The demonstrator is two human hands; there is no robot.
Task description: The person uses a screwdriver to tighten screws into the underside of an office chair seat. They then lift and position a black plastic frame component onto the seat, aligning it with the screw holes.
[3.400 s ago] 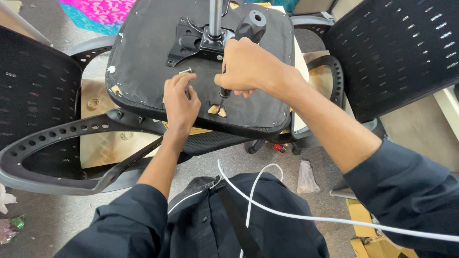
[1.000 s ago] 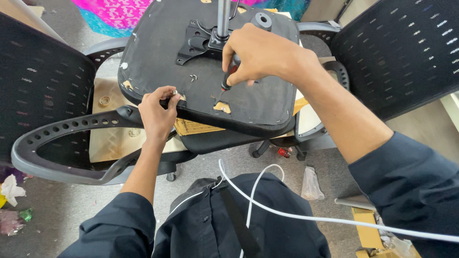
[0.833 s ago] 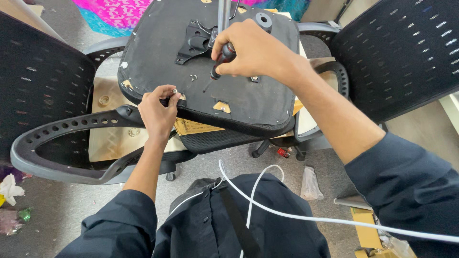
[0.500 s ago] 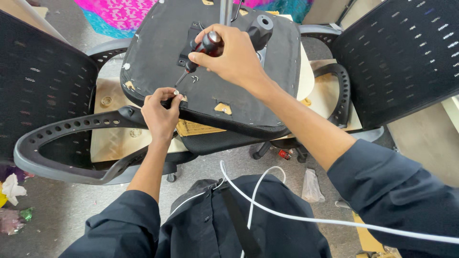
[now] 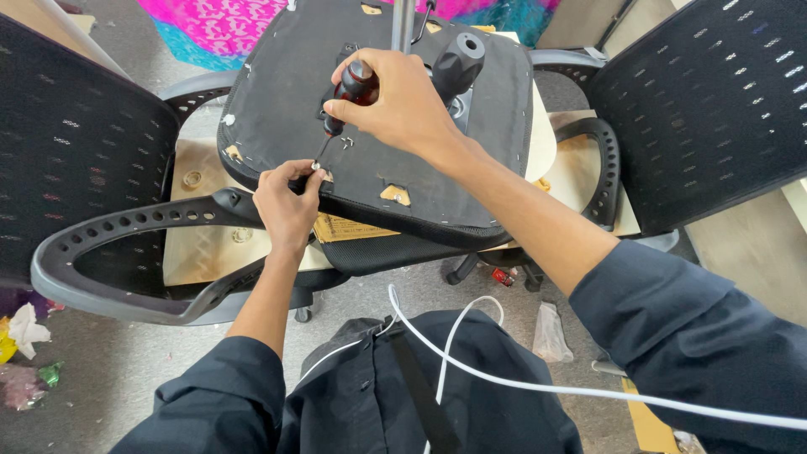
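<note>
An upturned office chair seat [image 5: 420, 160] with a black fabric underside lies in front of me. My right hand [image 5: 399, 105] grips a screwdriver [image 5: 349, 92] with a dark red and black handle, its tip slanting down to a screw near the seat's front left edge. My left hand [image 5: 288, 206] pinches that screw at the tip, resting on the grey perforated armrest [image 5: 126, 227] where it meets the seat. The metal gas-lift column [image 5: 403, 21] and a black knob [image 5: 458, 63] stand up behind my right hand.
Black mesh chair backs stand at the left [image 5: 76, 143] and right [image 5: 698, 109]. A second armrest [image 5: 601, 172] curves at the right. A white cable [image 5: 521, 387] crosses my lap. Litter lies on the floor at left [image 5: 25, 332], pink cloth at the top [image 5: 218, 25].
My right hand has carried the screwdriver from the seat's centre leftwards and set its tip at the screw by my left hand. My left hand has stayed at the armrest joint.
</note>
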